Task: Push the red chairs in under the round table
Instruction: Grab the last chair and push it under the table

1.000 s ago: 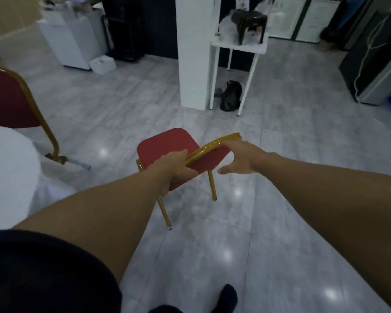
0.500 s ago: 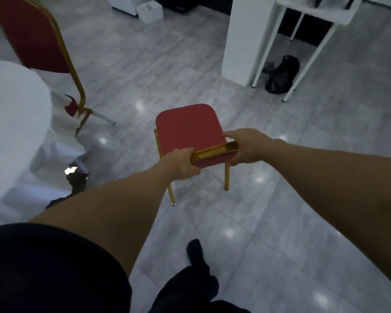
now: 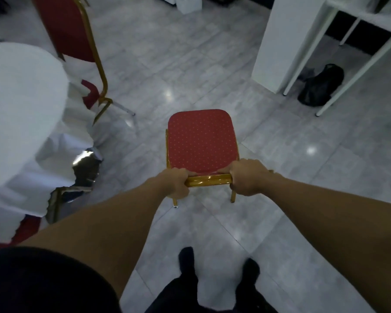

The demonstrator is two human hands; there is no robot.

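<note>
A red chair (image 3: 201, 141) with a dotted seat and gold frame stands on the tiled floor straight ahead, its seat facing away from me. My left hand (image 3: 175, 182) and my right hand (image 3: 248, 178) both grip the gold top bar of its backrest. The round table (image 3: 20, 105), draped in a white cloth, fills the left side. A second red chair (image 3: 70, 30) stands at the table's far side, its seat partly under the cloth. A strip of red, possibly a third chair (image 3: 28, 229), shows at the cloth's lower edge.
A white pillar (image 3: 278, 41) and a white-legged side table (image 3: 352, 41) stand at the right, with a black bag (image 3: 321, 85) on the floor beneath. The table's shiny metal base (image 3: 86, 168) shows under the cloth. My dark shoes (image 3: 217, 274) are below.
The chair has swung round so its seat points straight away from me. My right hand has shut on the top bar, and the view has tilted down and drawn closer to the chair.
</note>
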